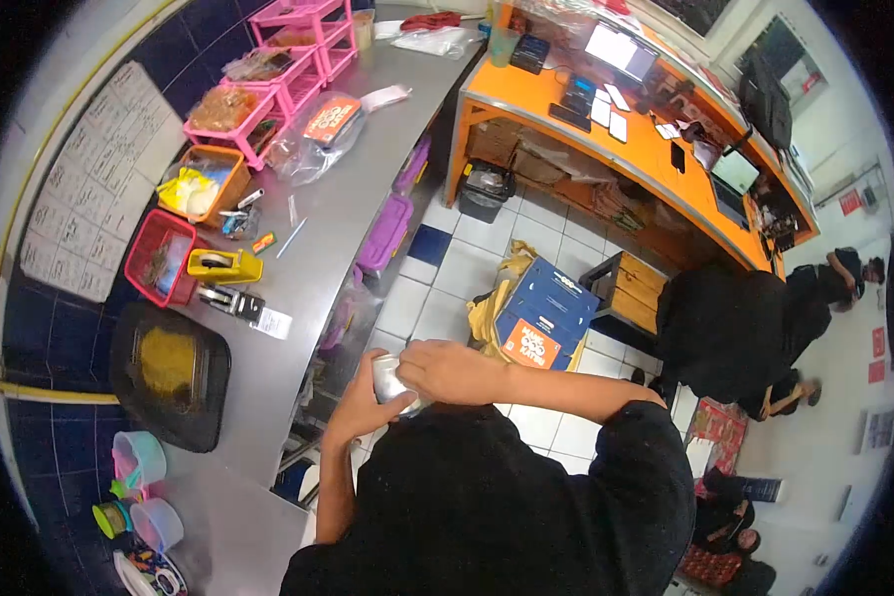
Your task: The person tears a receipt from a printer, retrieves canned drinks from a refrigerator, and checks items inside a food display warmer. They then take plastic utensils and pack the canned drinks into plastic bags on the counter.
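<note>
A small pale, silvery container [386, 379] is held in front of my chest, beyond the edge of the steel counter. My left hand [360, 405] wraps round its left side, with the thumb across the near face. On the other side, my right hand [457, 372] curls its fingers over the top and right of it. Part of the container is hidden behind both hands, so its exact kind does not show. Nearest on the counter to the left are a label dispenser [230, 300] with a white strip hanging out and a yellow tape dispenser [224, 265].
The steel counter [298, 258] carries a red basket [159, 283], pink racks [230, 127], a black tray [134, 397] and plastic cups [156, 523]. Blue boxes [556, 298] stand on the tiled floor. An orange desk [556, 119] holds phones and screens. Other people are at the right.
</note>
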Action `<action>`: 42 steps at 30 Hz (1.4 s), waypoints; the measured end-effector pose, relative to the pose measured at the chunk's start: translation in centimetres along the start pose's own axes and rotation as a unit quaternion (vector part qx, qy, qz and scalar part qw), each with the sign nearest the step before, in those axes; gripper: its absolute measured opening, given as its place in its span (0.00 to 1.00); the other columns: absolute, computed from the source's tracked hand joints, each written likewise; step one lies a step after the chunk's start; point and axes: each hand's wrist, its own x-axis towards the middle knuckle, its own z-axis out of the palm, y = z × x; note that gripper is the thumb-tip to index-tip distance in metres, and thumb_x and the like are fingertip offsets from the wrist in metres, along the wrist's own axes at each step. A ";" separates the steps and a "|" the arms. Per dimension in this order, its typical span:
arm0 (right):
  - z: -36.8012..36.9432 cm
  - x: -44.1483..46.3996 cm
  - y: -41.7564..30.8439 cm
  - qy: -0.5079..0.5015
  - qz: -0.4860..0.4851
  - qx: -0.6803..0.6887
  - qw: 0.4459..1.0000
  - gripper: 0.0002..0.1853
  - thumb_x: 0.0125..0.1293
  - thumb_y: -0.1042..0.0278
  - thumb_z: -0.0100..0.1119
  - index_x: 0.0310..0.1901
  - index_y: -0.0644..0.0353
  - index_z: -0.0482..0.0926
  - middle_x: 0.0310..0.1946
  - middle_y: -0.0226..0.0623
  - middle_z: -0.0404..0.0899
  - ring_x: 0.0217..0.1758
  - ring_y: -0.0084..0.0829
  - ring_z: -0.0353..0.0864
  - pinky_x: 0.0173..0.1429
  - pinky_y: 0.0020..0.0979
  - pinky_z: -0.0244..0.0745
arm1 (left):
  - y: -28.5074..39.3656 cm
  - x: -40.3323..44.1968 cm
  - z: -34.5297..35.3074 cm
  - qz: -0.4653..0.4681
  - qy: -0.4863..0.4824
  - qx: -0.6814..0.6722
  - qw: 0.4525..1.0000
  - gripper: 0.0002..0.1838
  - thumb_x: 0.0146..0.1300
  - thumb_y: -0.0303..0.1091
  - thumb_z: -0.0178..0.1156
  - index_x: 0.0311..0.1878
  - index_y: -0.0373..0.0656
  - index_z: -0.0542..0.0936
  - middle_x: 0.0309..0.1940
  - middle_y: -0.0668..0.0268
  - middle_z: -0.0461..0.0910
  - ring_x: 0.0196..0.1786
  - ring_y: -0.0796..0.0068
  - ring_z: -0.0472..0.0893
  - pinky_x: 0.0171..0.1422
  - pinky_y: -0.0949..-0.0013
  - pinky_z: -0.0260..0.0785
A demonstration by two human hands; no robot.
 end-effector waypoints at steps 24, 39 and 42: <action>0.2 -2.0 0.7 0.047 0.013 0.021 0.999 0.06 0.58 0.69 0.58 0.35 0.60 0.76 0.38 0.35 0.76 0.45 0.35 0.80 0.45 0.34 0.81 | 0.6 0.2 0.7 -0.001 -0.024 0.102 0.995 0.46 0.53 0.44 0.75 0.68 0.37 0.59 0.49 0.42 0.79 0.51 0.49 0.83 0.56 0.53 0.74; -0.6 -2.4 1.8 0.016 0.013 -0.062 0.998 0.09 0.57 0.69 0.57 0.36 0.65 0.73 0.37 0.40 0.74 0.44 0.37 0.79 0.47 0.34 0.79 | 0.3 2.4 1.4 0.005 -0.053 0.056 0.997 0.42 0.55 0.34 0.74 0.68 0.36 0.60 0.54 0.50 0.74 0.48 0.64 0.82 0.39 0.64 0.84; -1.1 -3.5 2.7 0.024 0.044 -0.047 0.998 0.09 0.58 0.68 0.57 0.37 0.64 0.73 0.38 0.40 0.74 0.45 0.37 0.78 0.48 0.34 0.78 | 2.6 3.7 2.0 0.005 -0.063 0.033 0.997 0.41 0.55 0.35 0.74 0.67 0.37 0.61 0.52 0.50 0.76 0.45 0.65 0.82 0.38 0.64 0.84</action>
